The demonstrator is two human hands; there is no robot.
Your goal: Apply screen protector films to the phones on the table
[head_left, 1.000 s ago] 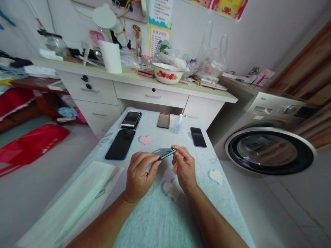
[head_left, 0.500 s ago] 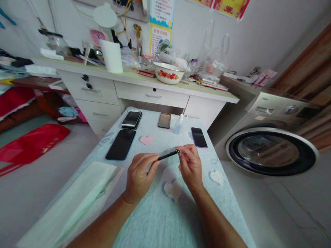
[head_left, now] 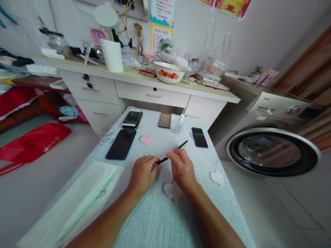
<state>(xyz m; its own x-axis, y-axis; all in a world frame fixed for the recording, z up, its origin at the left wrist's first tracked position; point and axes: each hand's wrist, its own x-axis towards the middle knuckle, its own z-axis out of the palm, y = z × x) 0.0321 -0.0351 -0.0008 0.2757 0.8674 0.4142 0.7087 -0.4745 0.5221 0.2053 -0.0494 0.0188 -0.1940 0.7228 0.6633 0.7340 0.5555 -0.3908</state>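
A thin black phone (head_left: pixel 182 145), seen almost edge-on, is held tilted above the cloth-covered table, its far right end raised. My left hand (head_left: pixel 144 174) is closed on its near left end, thumb and fingers pinching it. My right hand (head_left: pixel 183 170) is closed, fingertips against the middle of the phone; whatever they pinch there is hidden. Beyond the hands stands a small clear spray bottle (head_left: pixel 179 124), with a brownish phone case (head_left: pixel 164 120) beside it. Another dark phone (head_left: pixel 199 137) with a purple edge lies to the right.
At the table's left lie a large black phone (head_left: pixel 121 144) and a stacked pair of phones (head_left: pixel 132 119). A pale sheet-like pouch (head_left: pixel 69 203) covers the near left of the tablecloth (head_left: pixel 155 224). A cluttered desk (head_left: pixel 152 90) stands behind, a washing machine (head_left: pixel 269 148) at right.
The phone has turned, its right end now pointing up and away. My right hand has moved left from that end to its middle. My left hand still grips the left end.
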